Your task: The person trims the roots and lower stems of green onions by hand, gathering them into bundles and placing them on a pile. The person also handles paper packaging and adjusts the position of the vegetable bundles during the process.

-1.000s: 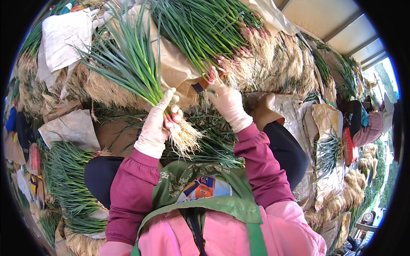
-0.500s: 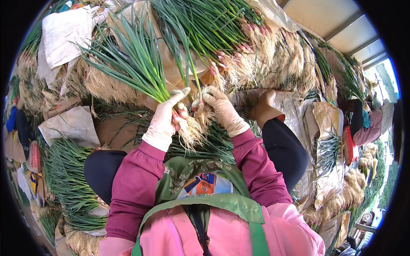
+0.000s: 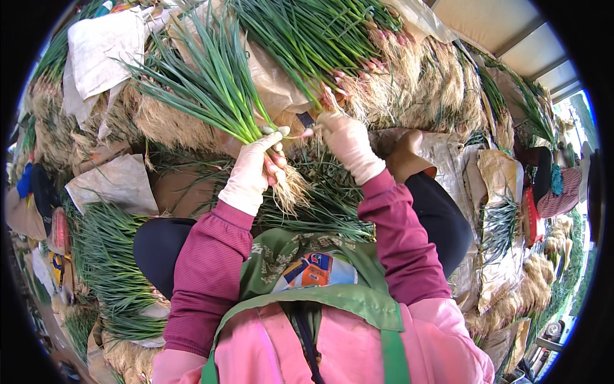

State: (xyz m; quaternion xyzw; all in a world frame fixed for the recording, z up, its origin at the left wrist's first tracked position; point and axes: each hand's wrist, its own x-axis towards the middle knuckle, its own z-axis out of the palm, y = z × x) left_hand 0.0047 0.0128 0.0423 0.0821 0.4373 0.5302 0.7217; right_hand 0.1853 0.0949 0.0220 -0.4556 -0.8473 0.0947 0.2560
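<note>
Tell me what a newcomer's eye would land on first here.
Most likely the fanned bunch of green stalks left of upper centre, its pink bulbs and pale roots gathered at the gloved left hand. Next, the gloved right hand just right of centre, beside a small pink bulb. Then the bright pink garment across the bottom.

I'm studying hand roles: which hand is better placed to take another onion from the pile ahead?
Probably the right hand: it is nearer the bulbs of the pile, while the left hand grips an onion bunch.
</note>
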